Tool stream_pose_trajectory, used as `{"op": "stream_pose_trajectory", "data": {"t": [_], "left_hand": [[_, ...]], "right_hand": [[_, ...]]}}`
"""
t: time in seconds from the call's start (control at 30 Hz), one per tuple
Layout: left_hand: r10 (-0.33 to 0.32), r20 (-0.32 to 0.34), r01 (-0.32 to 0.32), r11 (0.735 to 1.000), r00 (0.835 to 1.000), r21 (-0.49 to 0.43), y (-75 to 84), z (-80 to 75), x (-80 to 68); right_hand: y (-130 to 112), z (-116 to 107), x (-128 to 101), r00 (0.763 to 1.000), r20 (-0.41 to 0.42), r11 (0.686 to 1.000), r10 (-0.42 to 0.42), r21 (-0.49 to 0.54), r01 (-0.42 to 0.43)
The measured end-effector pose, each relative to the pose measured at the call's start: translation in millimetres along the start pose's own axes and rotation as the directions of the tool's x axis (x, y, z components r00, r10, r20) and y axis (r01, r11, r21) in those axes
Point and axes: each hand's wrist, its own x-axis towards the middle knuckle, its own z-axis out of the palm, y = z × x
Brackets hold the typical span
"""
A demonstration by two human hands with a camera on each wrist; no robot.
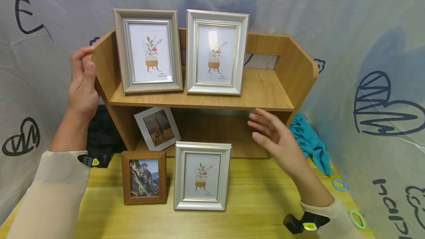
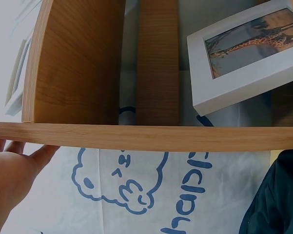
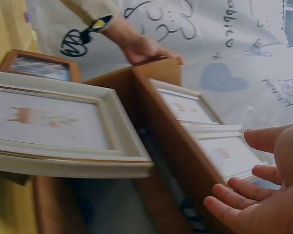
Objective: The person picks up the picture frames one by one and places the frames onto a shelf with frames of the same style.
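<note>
Two hands at wooden shelf unit (image 1: 265,87) on yellow table (image 1: 259,202). Left hand (image 1: 82,84) grips shelf's left side panel, fingers curled over the top edge. Right hand (image 1: 275,135) open, fingers spread and relaxed, holding nothing, just in front of the lower compartment, probably not touching the wood. Two floral frames (image 1: 148,51) (image 1: 216,52) upright on the upper board. Giraffe frame (image 1: 157,127) tilted in lower compartment. Leopard frame (image 1: 144,177) and silver floral frame (image 1: 201,175) upright on the table in front.
</note>
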Motion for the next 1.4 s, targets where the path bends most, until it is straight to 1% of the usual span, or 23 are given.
{"op": "stream_pose_trajectory", "data": {"t": [0.2, 0.37, 0.43, 0.57, 0.67, 0.8, 0.9, 0.97, 1.07, 1.23, 1.4], "left_hand": [[-0.001, 0.005, 0.001, 1.000, 1.000, 0.001, 0.8, 0.8, 0.5], [-0.016, 0.003, 0.016, 1.000, 1.000, 0.009, 3.7, 0.9, -0.9], [-0.032, -0.006, 0.032, 0.999, 0.999, -0.004, 4.1, 1.0, -1.7], [-0.059, -0.020, 0.058, 0.998, 0.998, -0.038, 3.5, 0.9, -4.2], [-0.053, -0.020, 0.052, 0.997, 0.998, -0.053, 2.3, 0.2, -5.8], [-0.022, -0.011, 0.022, 1.000, 1.000, -0.016, 1.2, -0.9, -4.9], [-0.025, -0.008, 0.025, 1.000, 1.000, 0.006, 1.8, 0.4, -0.3], [-0.036, -0.010, 0.036, 0.999, 0.999, 0.004, 3.1, 0.4, 1.9], [-0.035, -0.012, 0.035, 0.999, 0.999, 0.017, 2.6, -0.8, 3.3], [-0.021, -0.004, 0.021, 1.000, 1.000, -0.005, 0.5, -4.2, 0.3], [-0.032, -0.004, 0.032, 0.999, 0.999, -0.009, 0.8, -3.7, 0.7]], "right_hand": [[24, 13, -10, 0.998, 0.051, 0.999, 0.040, 0.032, -0.042], [35, 21, -14, 0.994, 0.083, 0.996, 0.066, 0.052, -0.071], [38, 24, -16, 0.993, 0.097, 0.995, 0.068, 0.068, -0.075], [43, 28, -20, 0.990, 0.116, 0.992, 0.082, 0.086, -0.092], [45, 31, -21, 0.987, 0.132, 0.990, 0.093, 0.092, -0.106], [47, 35, -20, 0.982, 0.156, 0.989, 0.102, 0.092, -0.118], [52, 35, -18, 0.980, 0.167, 0.989, 0.110, 0.084, -0.125], [54, 36, -16, 0.978, 0.175, 0.988, 0.115, 0.080, -0.131], [56, 38, -14, 0.974, 0.187, 0.985, 0.125, 0.092, -0.144], [59, 45, -13, 0.966, 0.206, 0.978, 0.159, 0.103, -0.183], [62, 48, -13, 0.965, 0.199, 0.975, 0.173, 0.107, -0.197]]}}
